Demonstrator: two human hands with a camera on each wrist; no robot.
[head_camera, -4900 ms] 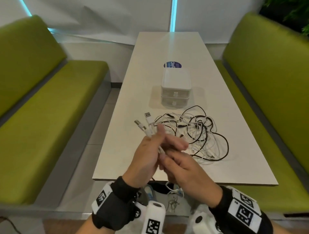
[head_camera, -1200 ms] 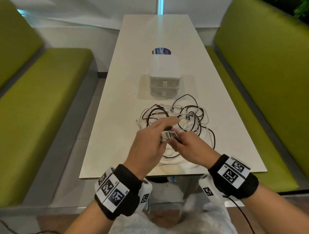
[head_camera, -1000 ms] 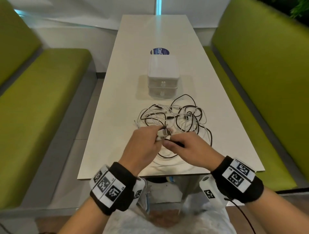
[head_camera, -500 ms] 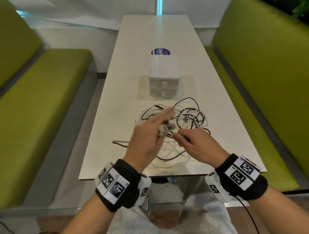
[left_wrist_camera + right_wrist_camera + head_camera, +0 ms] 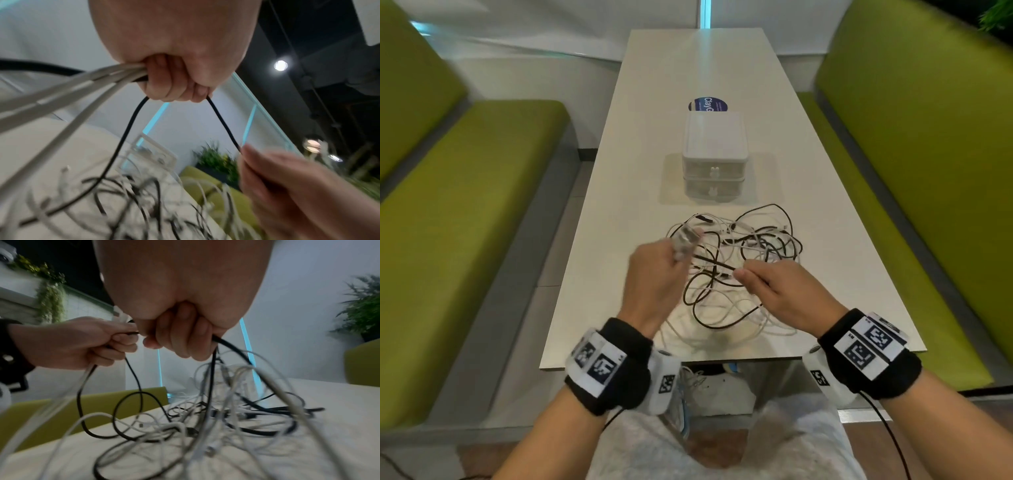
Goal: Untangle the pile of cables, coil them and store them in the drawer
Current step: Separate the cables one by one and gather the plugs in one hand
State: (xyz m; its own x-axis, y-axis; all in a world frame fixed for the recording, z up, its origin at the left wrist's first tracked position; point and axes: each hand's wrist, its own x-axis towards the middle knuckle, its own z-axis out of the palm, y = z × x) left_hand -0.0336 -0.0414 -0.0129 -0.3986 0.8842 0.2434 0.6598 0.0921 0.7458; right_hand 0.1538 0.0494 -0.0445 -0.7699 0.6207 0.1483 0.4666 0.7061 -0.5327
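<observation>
While the left hand (image 5: 654, 274) grips a white bundle and the right hand (image 5: 784, 291) pinches a black cable (image 5: 223, 121) above the tabletop (image 5: 619, 240) pile (image 5: 739, 267), hard pulling risks tightening knots.

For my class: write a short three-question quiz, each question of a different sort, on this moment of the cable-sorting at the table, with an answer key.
1. True or false: both drawers of the drawer unit are shut.
2. Multiple choice: what runs between the left hand and the right hand?
A. a black cable
B. a white cable
C. nothing
3. Fill in: the cable pile lies on the table between the person and the ____.

Key:
1. True; no drawer is pulled out.
2. A; the left hand grips it together with white cables, and the right hand's fingers curl round it.
3. drawer unit
</observation>
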